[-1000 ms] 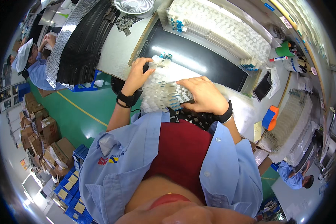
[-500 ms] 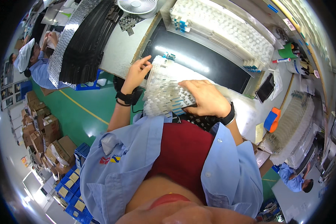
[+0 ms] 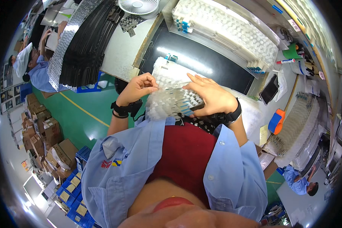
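A clear plastic dimpled tray (image 3: 163, 103) lies tilted in front of my chest, with thin blue-tipped pieces along its right part. At the tray's left upper edge, my left hand (image 3: 140, 89) is closed, thumb and forefinger pinched together on the edge. Across the right side spans my right hand (image 3: 213, 95), its thumb near the lower edge and its fingers over the upper edge, gripping the tray between them. The index finger is lifted off. Just beyond lies a white dimpled tray (image 3: 171, 71), a small blue-tipped cluster at its far end.
A black work surface (image 3: 224, 74) stretches beyond my hands. Stacked clear trays (image 3: 224, 30) stand at its far side. A white fan (image 3: 138, 5) and a black sheet stack (image 3: 88, 45) are at the far left. At right are an orange-and-blue tape dispenser (image 3: 276, 121) and more stacked trays (image 3: 292, 125).
My left hand has come down and closed from spread fingers into a pinch at the tray's edge. My right index finger has lifted, and the tray has tilted slightly.
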`<state>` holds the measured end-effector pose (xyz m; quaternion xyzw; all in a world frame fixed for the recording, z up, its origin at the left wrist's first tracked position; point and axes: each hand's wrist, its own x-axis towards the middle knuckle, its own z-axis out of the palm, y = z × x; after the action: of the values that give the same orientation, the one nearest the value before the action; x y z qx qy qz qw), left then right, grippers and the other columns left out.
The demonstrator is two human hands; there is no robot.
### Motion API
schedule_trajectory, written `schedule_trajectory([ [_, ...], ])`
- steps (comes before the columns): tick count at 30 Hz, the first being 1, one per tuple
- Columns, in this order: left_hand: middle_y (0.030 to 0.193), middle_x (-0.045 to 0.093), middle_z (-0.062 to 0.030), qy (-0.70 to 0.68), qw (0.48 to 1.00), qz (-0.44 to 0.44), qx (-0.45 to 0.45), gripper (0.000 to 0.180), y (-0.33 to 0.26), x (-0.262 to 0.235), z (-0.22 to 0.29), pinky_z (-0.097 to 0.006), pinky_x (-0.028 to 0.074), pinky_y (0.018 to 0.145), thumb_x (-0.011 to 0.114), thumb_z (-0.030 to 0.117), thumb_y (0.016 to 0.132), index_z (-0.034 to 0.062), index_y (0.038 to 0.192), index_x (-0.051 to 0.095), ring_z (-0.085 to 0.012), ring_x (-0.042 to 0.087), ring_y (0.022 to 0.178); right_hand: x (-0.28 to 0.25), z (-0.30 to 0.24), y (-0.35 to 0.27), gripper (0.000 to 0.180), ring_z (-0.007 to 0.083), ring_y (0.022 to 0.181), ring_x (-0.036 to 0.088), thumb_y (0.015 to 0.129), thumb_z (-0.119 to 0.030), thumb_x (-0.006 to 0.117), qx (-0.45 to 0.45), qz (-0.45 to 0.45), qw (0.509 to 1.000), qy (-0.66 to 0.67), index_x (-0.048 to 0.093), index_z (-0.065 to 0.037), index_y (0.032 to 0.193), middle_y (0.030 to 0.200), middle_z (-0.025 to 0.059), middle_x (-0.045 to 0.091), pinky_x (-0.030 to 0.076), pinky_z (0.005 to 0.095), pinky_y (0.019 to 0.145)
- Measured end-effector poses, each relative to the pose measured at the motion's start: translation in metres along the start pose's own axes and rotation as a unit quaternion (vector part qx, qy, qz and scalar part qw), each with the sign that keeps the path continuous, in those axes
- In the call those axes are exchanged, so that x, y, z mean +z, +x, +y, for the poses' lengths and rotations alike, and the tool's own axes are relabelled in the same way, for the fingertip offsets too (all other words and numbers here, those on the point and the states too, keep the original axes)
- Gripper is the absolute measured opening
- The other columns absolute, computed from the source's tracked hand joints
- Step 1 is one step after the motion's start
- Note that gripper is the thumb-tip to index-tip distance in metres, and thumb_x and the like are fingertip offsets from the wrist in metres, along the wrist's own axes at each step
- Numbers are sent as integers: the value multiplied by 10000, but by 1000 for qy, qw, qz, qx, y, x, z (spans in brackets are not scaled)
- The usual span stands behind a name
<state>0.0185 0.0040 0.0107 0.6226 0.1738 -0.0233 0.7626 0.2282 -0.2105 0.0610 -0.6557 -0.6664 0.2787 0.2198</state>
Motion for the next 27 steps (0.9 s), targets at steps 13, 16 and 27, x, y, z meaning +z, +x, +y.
schedule_trajectory([
  [13, 920, 603, -120, 355, 904, 236, 14, 357, 30, -5, -40, -276, 460, 717, 613, 207, 843, -27, 1107, 565, -181, 556, 786, -1, -8, 3, 703, 337, 1053, 512, 568, -324, 754, 7, -27, 997, 78, 490, -39, 1154, 1116, 184, 546, 400, 402, 885],
  [16, 887, 585, -50, 97, 974, 205, 19, 236, 26, -1, -31, -230, 438, 661, 539, 188, 902, 13, 1052, 588, -114, 516, 760, 0, -7, 2, 725, 342, 1059, 508, 567, -332, 756, 14, -27, 996, 80, 480, -39, 1170, 1125, 189, 541, 395, 402, 893],
  [27, 1001, 616, -85, 128, 989, -65, 26, 222, 10, 19, 3, -272, 420, 850, 489, 107, 912, -22, 1037, 619, -158, 548, 925, -13, 18, 5, 656, 342, 1187, 441, 793, -448, 608, -28, -103, 971, 214, 474, 21, 1232, 1266, 218, 477, 345, 360, 998],
])
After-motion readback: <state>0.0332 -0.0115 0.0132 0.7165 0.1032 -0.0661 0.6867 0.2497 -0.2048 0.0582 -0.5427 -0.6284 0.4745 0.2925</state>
